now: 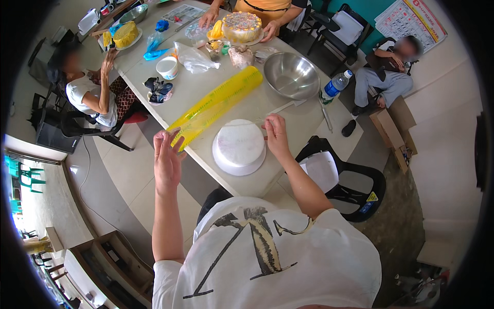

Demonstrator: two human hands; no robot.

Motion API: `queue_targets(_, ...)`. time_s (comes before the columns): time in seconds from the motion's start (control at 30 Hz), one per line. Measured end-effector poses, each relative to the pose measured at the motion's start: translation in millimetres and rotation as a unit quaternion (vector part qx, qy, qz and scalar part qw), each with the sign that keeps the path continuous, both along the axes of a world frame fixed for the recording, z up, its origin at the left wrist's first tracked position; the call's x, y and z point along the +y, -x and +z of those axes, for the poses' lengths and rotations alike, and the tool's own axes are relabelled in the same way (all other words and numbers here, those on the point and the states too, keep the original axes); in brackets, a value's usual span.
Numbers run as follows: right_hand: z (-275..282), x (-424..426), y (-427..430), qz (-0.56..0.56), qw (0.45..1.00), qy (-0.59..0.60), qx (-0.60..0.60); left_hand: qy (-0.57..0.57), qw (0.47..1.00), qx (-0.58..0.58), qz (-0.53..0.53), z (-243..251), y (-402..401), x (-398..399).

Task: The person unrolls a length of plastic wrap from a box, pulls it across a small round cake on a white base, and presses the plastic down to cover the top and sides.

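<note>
In front of me a round white block [240, 142], its material unclear, sits on a wider white round base [247, 170] near the table corner. Behind it, a long yellow roll with printed writing [227, 89] lies slantwise across the table. A thin clear plastic film [210, 119] spreads from the roll. My left hand [168, 160] is raised past the table's left edge, pinching the film by the roll's near end. To the right of the block, my right hand [277, 135] has thumb and fingertips together at what looks like the film's other edge.
A steel bowl [291, 75], a water bottle [336, 87] and a long-handled tool [326, 116] are at the right. Further back are a white tub [167, 68], plastic bags [195, 58] and a decorated cake [242, 28]. A seated person [92, 92] handles a yellow cake [126, 35].
</note>
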State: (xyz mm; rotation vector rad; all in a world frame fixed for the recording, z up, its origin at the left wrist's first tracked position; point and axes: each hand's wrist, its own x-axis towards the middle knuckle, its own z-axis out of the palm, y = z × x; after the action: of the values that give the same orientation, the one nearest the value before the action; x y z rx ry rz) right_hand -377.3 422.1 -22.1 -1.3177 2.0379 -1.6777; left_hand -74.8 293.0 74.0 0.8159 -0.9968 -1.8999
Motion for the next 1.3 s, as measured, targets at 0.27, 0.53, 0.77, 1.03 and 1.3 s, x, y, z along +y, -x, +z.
queue_targets(0.27,27.3,-11.7,7.8,-0.046,0.999,-0.021,0.001,-0.016,0.999,0.000,-0.034,16.7,-8.8,-5.0)
queue_targets(0.53,117.1,-73.2,66.9,0.081,0.992,0.006,-0.096,0.000,0.998,-0.063,-0.008,46.5,-4.9,-27.7)
queue_targets(0.77,144.6,-134.5,89.0,0.197,0.979,-0.006,-0.061,-0.015,0.994,-0.043,0.098,52.7,3.0,-40.9)
queue_targets(1.03,156.1,-168.9,92.9,0.252,0.966,0.048,0.016,0.002,0.972,-0.089,0.220,61.7,15.4,-31.6)
queue_targets(1.3,158.6,-172.6,97.2,0.283,0.956,0.054,0.054,0.066,0.954,-0.168,0.241,38.5,35.2,10.8)
